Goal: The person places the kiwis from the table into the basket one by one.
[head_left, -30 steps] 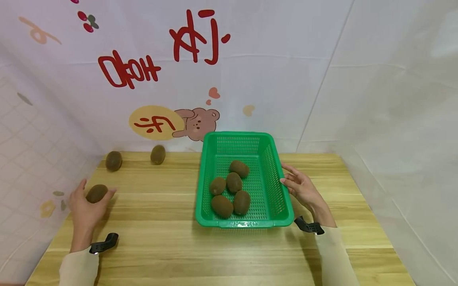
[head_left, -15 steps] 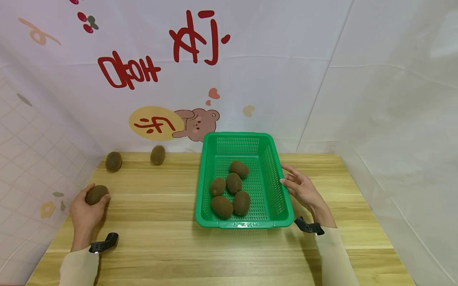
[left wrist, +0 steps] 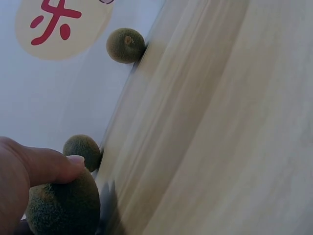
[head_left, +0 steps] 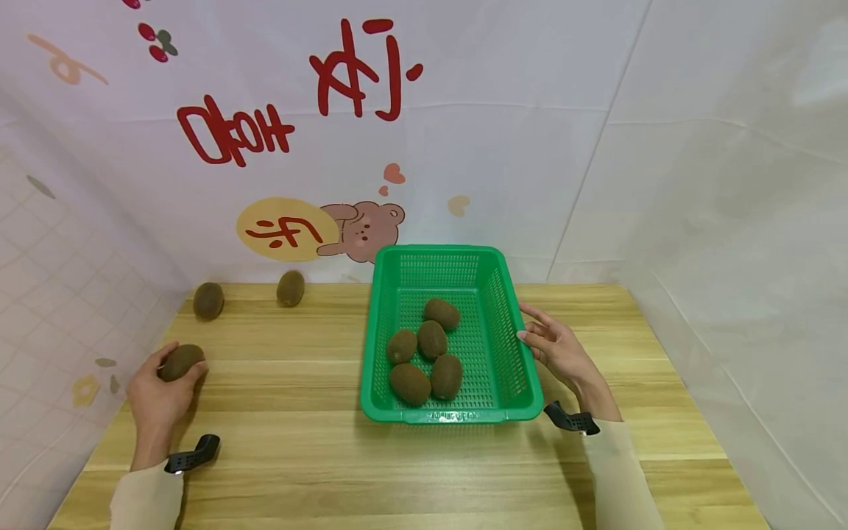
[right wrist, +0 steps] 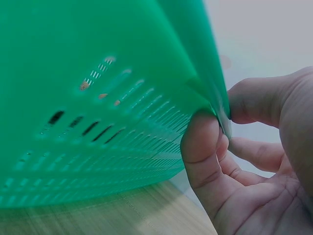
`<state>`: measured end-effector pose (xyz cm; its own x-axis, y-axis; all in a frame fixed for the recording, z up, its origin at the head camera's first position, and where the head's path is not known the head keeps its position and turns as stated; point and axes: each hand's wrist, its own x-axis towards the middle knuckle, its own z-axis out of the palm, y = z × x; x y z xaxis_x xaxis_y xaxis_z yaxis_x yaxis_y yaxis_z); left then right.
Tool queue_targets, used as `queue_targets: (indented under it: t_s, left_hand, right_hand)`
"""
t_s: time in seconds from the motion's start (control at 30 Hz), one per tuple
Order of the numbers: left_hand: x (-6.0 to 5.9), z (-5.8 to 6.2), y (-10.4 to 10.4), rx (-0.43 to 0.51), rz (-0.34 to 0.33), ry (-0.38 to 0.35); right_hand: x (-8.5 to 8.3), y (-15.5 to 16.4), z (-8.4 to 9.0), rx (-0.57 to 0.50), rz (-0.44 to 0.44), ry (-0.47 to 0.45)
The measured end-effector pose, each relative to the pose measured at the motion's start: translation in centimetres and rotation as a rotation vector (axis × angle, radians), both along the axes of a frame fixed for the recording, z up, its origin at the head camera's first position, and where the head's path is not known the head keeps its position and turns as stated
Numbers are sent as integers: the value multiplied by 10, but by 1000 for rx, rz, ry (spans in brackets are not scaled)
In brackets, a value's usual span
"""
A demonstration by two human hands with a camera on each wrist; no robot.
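Near the table's left edge: the left hand (head_left: 159, 394) curls its fingers and thumb around a kiwi (head_left: 180, 361), gripping it from the near side; the wrist view shows the thumb (left wrist: 46, 165) pressed on top of the fruit (left wrist: 63, 205).
Kiwi's long axis: roughly left to right along the table (head_left: 298, 456), tilted a little toward the far edge.
Kiwi to basket: the green basket (head_left: 513, 346) lies well apart to the kiwi's right, about mid-table.
Right hand: the right hand (head_left: 559, 350) pinches the basket's right rim, thumb (right wrist: 205, 152) outside the wall and a finger (right wrist: 254, 100) over the edge.
Nearer hand: the left hand has the kiwi; the right is well apart from it, on the far side of the basket.
Basket contents: five kiwis (head_left: 432, 338) clustered on its floor.
Far-left corner: two loose kiwis, one (head_left: 208, 300) nearer the left edge, one (head_left: 291, 288) to its right, both close to the back wall.
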<state>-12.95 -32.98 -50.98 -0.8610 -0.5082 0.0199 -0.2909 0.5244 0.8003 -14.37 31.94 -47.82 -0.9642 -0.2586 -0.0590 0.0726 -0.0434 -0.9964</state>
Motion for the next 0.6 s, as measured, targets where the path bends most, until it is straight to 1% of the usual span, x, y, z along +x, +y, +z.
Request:
queue_targets:
  t_s: [0.07,0.17,0.3,0.4,0.53,0.6]
  left_hand:
    - [1,1,3,-8,6,0]
    - [1,1,8,-11,-3,9]
    - [1,3,14,-19,-27,-25]
    - [1,6,19,-31,-36,-55]
    - [0,11,25,-36,-32,-45]
    - [0,13,28,-33,-32,-26]
  right_hand:
    - [1,0,0,-2,0,-1]
    - [2,0,-1,-2,6,-2]
    - [2,1,0,1,9,2]
    - [1,0,0,15,1,-1]
    - [0,-2,1,32,-15,-6]
    - [0,-2,1,29,-13,-4]
